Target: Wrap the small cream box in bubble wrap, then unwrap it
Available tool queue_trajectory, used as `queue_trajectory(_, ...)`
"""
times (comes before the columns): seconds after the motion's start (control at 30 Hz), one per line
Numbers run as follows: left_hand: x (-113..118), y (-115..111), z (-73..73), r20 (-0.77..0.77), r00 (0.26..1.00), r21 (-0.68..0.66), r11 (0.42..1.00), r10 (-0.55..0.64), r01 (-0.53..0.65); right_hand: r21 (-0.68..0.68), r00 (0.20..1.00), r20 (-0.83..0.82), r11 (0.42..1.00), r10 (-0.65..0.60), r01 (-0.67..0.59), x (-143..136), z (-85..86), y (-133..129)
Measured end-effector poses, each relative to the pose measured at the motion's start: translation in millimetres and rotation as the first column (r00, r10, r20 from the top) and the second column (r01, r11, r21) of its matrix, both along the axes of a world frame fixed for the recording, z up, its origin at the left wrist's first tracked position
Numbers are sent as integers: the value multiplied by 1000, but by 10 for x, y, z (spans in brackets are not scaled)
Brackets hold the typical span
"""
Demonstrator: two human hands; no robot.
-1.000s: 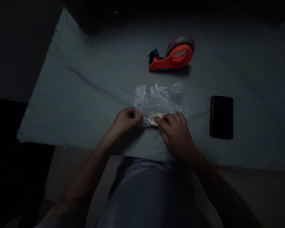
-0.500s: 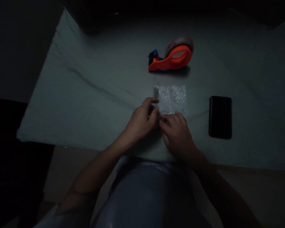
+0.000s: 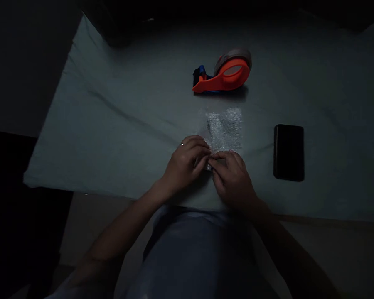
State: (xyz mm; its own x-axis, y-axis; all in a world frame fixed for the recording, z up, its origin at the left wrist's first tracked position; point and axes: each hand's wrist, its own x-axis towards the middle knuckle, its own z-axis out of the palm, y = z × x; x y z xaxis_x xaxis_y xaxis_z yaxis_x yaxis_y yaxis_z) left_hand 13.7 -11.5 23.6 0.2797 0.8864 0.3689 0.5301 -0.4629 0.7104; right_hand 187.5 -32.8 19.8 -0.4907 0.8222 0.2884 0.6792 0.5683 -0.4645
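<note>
Plastic sheet: The clear, bubbly plastic sheet (image 3: 227, 128) lay at the middle of the counter (image 3: 127, 162), with its near edge under the fingers. One second before, it was spread wider toward the left; now its visible part was narrower, so the left part had probably been folded over to the right.

Left hand: The left hand (image 3: 186, 162) had come from the left border of the sheet to its near edge, and now almost met the other one. Its fingers were curled and nearly closed, the thumb close to them, and they seemed to hold a gathered bit of plastic.

Right hand: The right hand (image 3: 233, 176) stayed nearly in the same place, its thumb and forefinger pinched together on the near edge of the sheet, the other fingers bent beside them.

Pale piece: A small pale piece showed under the right fingers one second before; now I could not see it, and perhaps the fold covered it.

Meaning for the work: In my judgement, the folding was in progress and not finished, because the far part of the sheet was still flat and open.

Tape dispenser: The orange tape dispenser (image 3: 237, 79) stood beyond the sheet, on the far side, untouched.

Black object: A flat black object (image 3: 289, 153) lay well to the right, apart from both hands.
</note>
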Motion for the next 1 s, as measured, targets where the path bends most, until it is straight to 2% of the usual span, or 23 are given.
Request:
queue_trajectory(0.1,-33,-32,-118,-71,993,22,995,-98,99,-93,990,-103,992,-99,89,154,14,1)
queue_trajectory(0.17,-29,-47,-167,-76,992,8,995,-101,102,-142,949,-149,956,-278,258,303,18,-20)
queue_trajectory(0.23,-12,-54,-192,-63,994,1,996,-89,89,-243,874,-128,869,-469,431,435,10,-57)
queue_trajectory(0.3,6,-58,-203,-50,996,3,997,-73,73,-422,799,-83,747,-595,513,504,-17,-99)
queue_trajectory(0.37,19,-66,-206,-51,997,7,998,-65,65,-586,755,-79,643,-651,493,491,-64,-125)
queue_trajectory(0.43,29,-81,-207,-69,996,13,998,-59,60,-665,728,-147,612,-669,428,409,-115,-122)
queue_trajectory(0.6,81,-155,-230,-96,995,79,997,10,-3,-669,609,-346,642,-714,374,121,-154,-48)
queue_trajectory(0.7,136,-204,-269,-91,994,117,992,54,-44,-650,594,-407,677,-694,345,-22,-102,-33)
queue_trajectory(0.77,168,-231,-295,-92,993,121,991,68,-57,-602,645,-404,719,-649,347,-105,-47,-31)
queue_trajectory(0.87,185,-258,-316,-84,994,114,992,71,-61,-465,769,-332,804,-546,371,-204,50,-17)
queue_trajectory(1.0,112,-261,-328,10,1000,98,995,3,-4,-288,902,-208,905,-379,314,-263,168,9)
